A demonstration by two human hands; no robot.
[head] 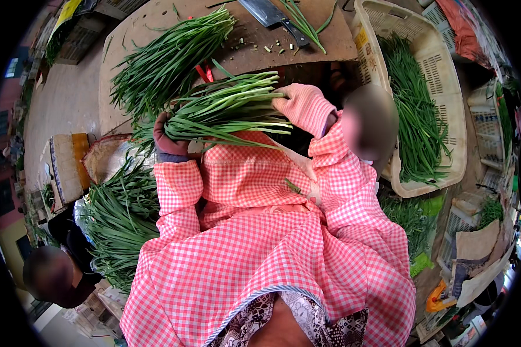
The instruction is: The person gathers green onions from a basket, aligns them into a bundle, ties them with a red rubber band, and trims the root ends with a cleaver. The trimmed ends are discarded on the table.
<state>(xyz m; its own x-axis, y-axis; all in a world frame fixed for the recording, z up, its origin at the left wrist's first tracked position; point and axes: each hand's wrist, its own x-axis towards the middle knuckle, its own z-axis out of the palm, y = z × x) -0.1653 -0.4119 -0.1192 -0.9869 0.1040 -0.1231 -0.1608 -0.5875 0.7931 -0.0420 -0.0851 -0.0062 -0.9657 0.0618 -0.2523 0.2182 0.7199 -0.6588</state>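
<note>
My left hand [168, 138], in a dark reddish glove with a purple cuff, is closed around the leafy side of a loose bunch of garlic chives [230, 102]. The pale stems point right. There my right hand [298, 104], in a pink knitted glove, pinches some stem ends. The bunch is held in front of my chequered smock, by the near edge of a wooden board [336, 41]. On the board lies another thick bunch of chives [169, 65], with a red tie [205, 73] at its near side. Farther right is a cleaver [265, 13] with a black handle.
Cut stem pieces [268, 49] and loose chives [301, 26] lie around the cleaver. A plastic crate [453, 169] at right contains chives [417, 112]. More chives [121, 230] are heaped at my left. A person [80, 249] is at far left. Blurring hides an area beside my right arm.
</note>
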